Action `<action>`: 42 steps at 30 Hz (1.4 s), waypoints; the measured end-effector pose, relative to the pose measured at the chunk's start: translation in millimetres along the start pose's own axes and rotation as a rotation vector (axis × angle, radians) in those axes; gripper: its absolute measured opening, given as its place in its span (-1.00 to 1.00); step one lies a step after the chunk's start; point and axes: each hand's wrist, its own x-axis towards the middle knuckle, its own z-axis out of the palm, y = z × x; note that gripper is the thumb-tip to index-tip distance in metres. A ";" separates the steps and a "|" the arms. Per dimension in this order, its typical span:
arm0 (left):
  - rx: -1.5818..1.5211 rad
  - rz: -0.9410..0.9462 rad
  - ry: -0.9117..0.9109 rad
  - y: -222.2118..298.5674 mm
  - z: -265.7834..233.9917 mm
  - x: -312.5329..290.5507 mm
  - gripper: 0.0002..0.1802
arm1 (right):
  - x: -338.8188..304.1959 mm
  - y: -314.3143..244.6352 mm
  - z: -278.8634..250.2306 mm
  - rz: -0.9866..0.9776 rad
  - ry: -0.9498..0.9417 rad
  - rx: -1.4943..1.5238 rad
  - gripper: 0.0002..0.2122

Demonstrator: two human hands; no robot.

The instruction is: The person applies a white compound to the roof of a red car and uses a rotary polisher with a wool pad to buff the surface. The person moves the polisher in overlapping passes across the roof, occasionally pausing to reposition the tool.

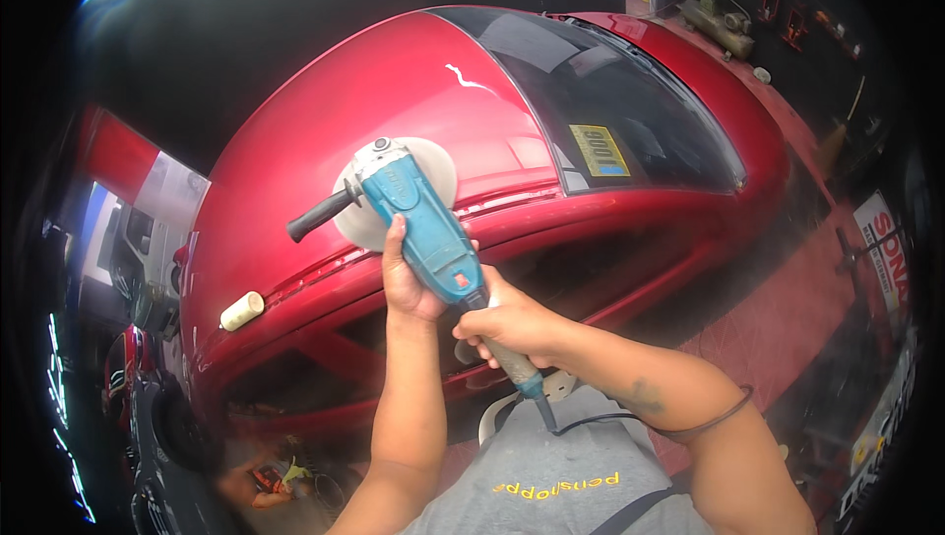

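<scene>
A teal electric car polisher with a black side handle is held in both hands. Its round white pad lies over the red car roof; whether it presses on the paint I cannot tell. My left hand grips the body from its left side, thumb along the casing. Farther back, my right hand is wrapped round the grey rear grip. The dark power cord runs from the grip's end and over my right forearm. The side handle has no hand on it.
A cream bottle lies on its side by the roof's near-left edge. The dark windshield with a yellow sticker is to the right. At the far right, a compressor stands by the wall. Another vehicle is at the left.
</scene>
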 end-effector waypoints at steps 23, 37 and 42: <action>0.102 -0.285 -0.158 -11.2 -23.3 21.9 -0.20 | 38.4 87.8 28.3 -0.328 0.321 0.046 -0.06; 0.253 -0.432 -0.123 -58.5 10.0 67.3 -0.15 | 18.1 78.4 -18.1 -0.395 0.373 0.252 -0.17; 0.268 -0.400 -0.109 -65.3 18.9 67.1 -0.24 | 10.0 74.7 -27.2 -0.396 0.351 0.258 -0.17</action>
